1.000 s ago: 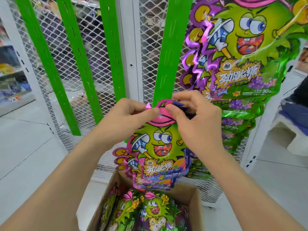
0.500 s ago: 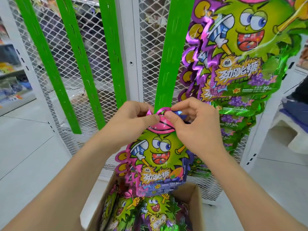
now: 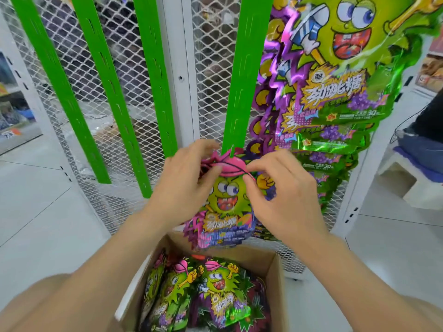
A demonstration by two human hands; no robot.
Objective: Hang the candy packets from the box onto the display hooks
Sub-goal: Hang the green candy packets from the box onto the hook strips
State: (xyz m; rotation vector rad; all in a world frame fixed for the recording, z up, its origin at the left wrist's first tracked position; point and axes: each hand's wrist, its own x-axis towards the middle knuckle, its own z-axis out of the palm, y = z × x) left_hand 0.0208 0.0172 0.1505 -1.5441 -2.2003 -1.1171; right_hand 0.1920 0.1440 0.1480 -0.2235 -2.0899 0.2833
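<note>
Left hand [image 3: 182, 188] and right hand [image 3: 282, 200] both pinch the packet [image 3: 227, 204] top. Imo hold that top flat and centred under the green strip [image 3: 239, 80].

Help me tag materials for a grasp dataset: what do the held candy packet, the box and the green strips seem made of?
Candy packet: thin plastic or foil film, likely; glossy print, flexing edges.
Box: brown cardboard, matte inner walls.
Green strips: smooth, flat, slotted; plastic or painted metal, cannot tell.
</note>
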